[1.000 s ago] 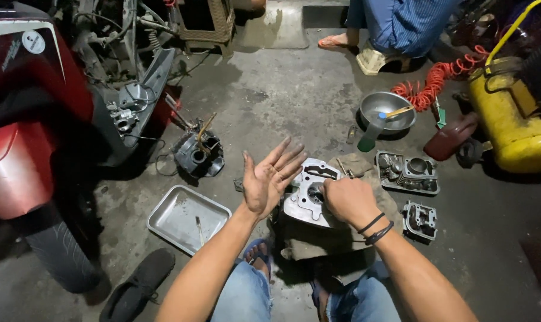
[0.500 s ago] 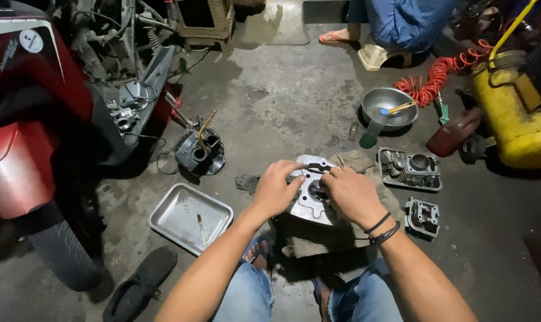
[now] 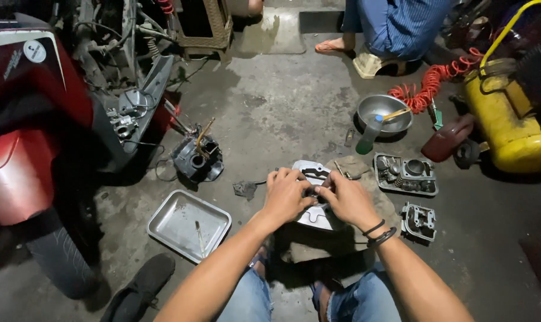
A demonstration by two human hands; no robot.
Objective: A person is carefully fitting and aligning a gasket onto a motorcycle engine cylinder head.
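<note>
resting on a grey rag [image 3: 366, 170] at frame centre, a silver engine cover [image 3: 311, 173] sits under both hands. left hand [image 3: 286, 195] curled over its near-left part, fingers bent tight on the metal. right hand [image 3: 348, 200] pressed in from 3 o'clock, fingertips meeting the left at the middle; holding the cover or a small part on it, cannot tell which. steel tray [image 3: 190, 225] at 9 o'clock of the hands, near. cylinder head [image 3: 406, 174] at 2 o'clock, smaller engine part [image 3: 419, 222] at 3 o'clock. metal bowl [image 3: 383, 113] at 1 o'clock, well apart. red motorbike [image 3: 26, 125] far at 9 o'clock.
</note>
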